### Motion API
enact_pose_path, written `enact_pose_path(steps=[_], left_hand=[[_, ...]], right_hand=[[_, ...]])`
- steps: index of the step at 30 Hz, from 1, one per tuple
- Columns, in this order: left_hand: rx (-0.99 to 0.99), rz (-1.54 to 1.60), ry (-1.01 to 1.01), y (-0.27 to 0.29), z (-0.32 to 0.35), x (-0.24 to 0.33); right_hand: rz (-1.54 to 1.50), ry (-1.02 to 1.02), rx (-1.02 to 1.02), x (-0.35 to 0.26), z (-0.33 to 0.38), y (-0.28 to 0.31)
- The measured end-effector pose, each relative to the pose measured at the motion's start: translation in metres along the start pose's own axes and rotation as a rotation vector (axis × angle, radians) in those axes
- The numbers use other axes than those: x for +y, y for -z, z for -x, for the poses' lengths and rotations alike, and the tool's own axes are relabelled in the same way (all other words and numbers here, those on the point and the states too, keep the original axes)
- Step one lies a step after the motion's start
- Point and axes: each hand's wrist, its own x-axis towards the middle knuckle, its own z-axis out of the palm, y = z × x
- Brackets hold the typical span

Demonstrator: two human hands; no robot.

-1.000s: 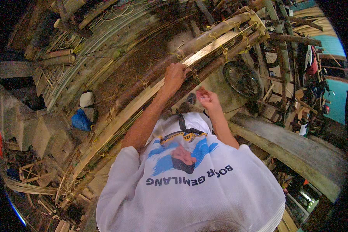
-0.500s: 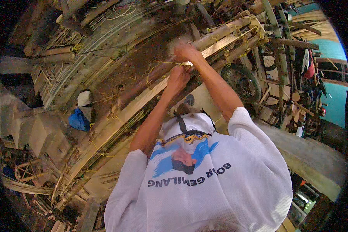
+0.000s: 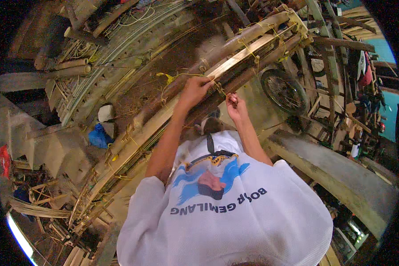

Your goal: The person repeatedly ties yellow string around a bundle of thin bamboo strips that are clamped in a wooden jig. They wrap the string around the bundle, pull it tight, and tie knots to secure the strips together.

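Right hand (image 3: 236, 105): drawn back from over the poles since half a second ago, now on our side of the near pole (image 3: 289, 48), near the left hand but apart from it. Its fingers curl in close; we cannot tell whether cord is inside.
Left hand (image 3: 194, 91): has shifted little, lying over the slats with fingers bent and tips together at their edge. It probably steadies the spot; whether it pinches the cord we cannot tell.
Slats (image 3: 239, 58): a long pale bundle slanting from lower left to upper right, between the near pole and the far pole (image 3: 262, 27), passing under our left hand.
Cord (image 3: 167, 79): yellow, bunched beyond the far pole, with a strand running to our left hand.
Ties (image 3: 257, 58): more yellow loops along the poles, probably there to keep the slats from spreading.
Crosspiece (image 3: 300, 25): joins the pole ends at upper right, seemingly to hold them apart.
Near edge: the near pole divides our body from the slats, so our hands must reach over it.
Right-side room: floor (image 3: 258, 98) shows between the near pole, the wheel (image 3: 284, 91) and our right hand, giving that arm some play; the slab (image 3: 328, 162) bounds it near the elbow.
Left-side room: a blue bag (image 3: 100, 135) and a white lump (image 3: 105, 113) sit beyond the far pole, well apart from our hands.
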Motion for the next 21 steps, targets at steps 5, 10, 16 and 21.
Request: enact_pose_path(steps=[5, 10, 16, 21], left_hand=[[0.192, 0.807, 0.193, 0.042, -0.046, 0.061], [-0.063, 1.253, 0.334, 0.038, -0.110, -0.107], [-0.014, 0.419, 0.531, 0.067, -0.102, -0.037], [-0.451, -0.178, 0.214, 0.161, 0.031, 0.031]], right_hand=[[-0.031, 0.065, 0.069, -0.008, 0.033, -0.033], [0.001, 0.031, -0.061, -0.003, 0.043, -0.030], [0.136, 0.036, 0.070, 0.022, 0.069, 0.004], [0.403, -0.785, -0.057, 0.117, 0.117, 0.044]])
